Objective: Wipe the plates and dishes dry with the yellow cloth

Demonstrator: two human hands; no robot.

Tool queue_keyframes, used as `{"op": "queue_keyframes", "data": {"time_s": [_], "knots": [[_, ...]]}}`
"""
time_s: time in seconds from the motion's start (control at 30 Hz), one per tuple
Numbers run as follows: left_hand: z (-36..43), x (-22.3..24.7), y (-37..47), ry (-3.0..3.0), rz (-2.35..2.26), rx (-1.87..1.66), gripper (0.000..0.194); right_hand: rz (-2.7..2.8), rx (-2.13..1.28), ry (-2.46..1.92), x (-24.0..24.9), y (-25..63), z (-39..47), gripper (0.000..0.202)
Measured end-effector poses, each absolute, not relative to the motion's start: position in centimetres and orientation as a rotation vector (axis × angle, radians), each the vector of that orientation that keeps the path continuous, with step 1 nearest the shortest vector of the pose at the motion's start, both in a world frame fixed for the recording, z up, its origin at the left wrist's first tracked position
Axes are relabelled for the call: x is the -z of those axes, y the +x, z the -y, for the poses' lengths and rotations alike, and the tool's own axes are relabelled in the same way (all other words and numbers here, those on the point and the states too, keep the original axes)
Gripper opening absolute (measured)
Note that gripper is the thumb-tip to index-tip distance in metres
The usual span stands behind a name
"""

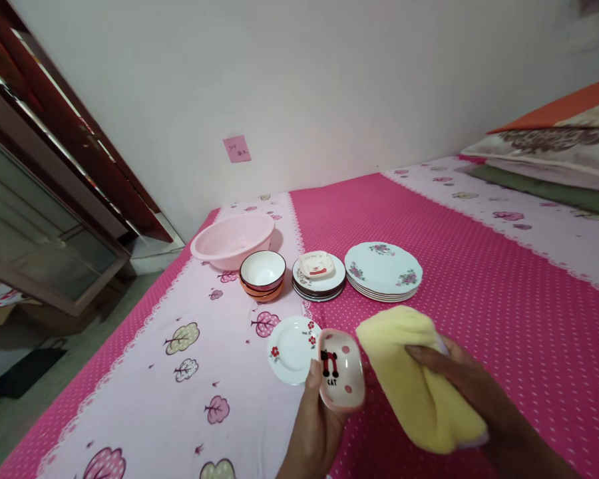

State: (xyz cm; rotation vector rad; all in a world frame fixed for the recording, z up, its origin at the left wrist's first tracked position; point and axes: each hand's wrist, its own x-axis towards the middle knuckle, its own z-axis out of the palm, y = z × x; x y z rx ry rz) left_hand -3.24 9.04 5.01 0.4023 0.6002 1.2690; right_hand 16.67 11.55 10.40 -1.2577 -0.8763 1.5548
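Observation:
My left hand (315, 420) grips a small squarish pink-rimmed dish (347, 372) with a cat figure and the word CAT inside, tilted toward me. In my right hand (454, 372) is a folded yellow cloth (409, 386), just right of the dish and apart from it. Behind the dish a white plate with red flowers (292, 352) lies flat on the bed. Farther back are a stack of bowls (263, 273), a stack of small plates (324, 283) topped by a small squarish dish (316, 265), and a stack of flowered oval plates (384, 269).
A pink basin (234, 239) stands at the back left, near the wall. The bed's pink patterned sheet (170, 392) lies under everything. Pillows and folded bedding (554, 150) are piled at the right. A pink note (237, 149) is stuck on the wall.

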Motion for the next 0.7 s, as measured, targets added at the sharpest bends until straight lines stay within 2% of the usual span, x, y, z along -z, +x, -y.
{"op": "queue_keyframes", "data": {"time_s": [0.1,0.2,0.3,0.5,0.7], "knots": [[-9.0,-5.6,-3.1,0.579,-0.617,-1.303,0.065,1.018,-1.513,-1.301,-10.1,15.2,-11.5,0.047],[-8.8,-6.0,-3.0,0.861,-0.789,-1.313,0.081,1.173,-1.397,-1.306,-9.5,13.3,-11.1,0.038],[-8.3,-6.0,-2.7,1.020,-0.868,-1.264,0.096,1.162,-1.424,-1.316,-9.1,12.3,-10.8,0.032],[-7.9,-6.0,-2.4,1.128,-0.829,-1.212,0.092,0.958,-1.639,-1.225,-8.8,12.7,-10.9,0.045],[-8.1,-5.2,-2.9,1.038,-0.848,-1.160,0.102,0.939,-1.727,-1.091,-9.3,13.0,-10.2,0.046]]}}
